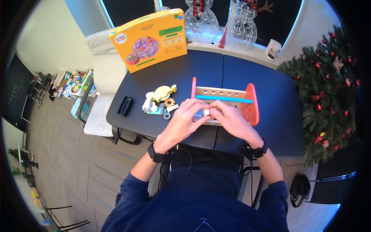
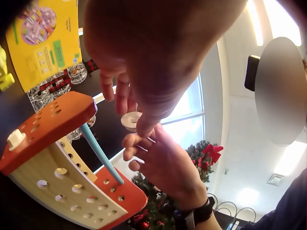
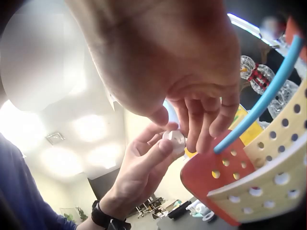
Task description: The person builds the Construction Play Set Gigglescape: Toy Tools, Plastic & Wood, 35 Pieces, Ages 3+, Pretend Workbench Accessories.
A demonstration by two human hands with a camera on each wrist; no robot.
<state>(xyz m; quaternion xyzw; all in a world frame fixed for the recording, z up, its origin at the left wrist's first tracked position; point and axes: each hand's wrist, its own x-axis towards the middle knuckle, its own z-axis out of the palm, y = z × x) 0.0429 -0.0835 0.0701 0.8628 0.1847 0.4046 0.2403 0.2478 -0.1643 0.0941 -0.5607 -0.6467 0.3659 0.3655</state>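
Left hand (image 1: 184,119) pinching white nut (image 3: 174,138) | hole facing right hand (image 1: 233,119), its grip unclear | long axis unclear

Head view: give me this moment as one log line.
left hand: pinching white piece | right hand: close beside it | toolbox: on table

Toolbox (image 1: 252,94) on the table (image 1: 274,89), toy parts (image 1: 160,94) to its left, carton (image 1: 150,40) behind them, tree (image 1: 320,96) at far right

White piece (image 3: 178,139), red end panels (image 1: 252,111), blue rod (image 1: 224,99), yellow box (image 1: 152,42)
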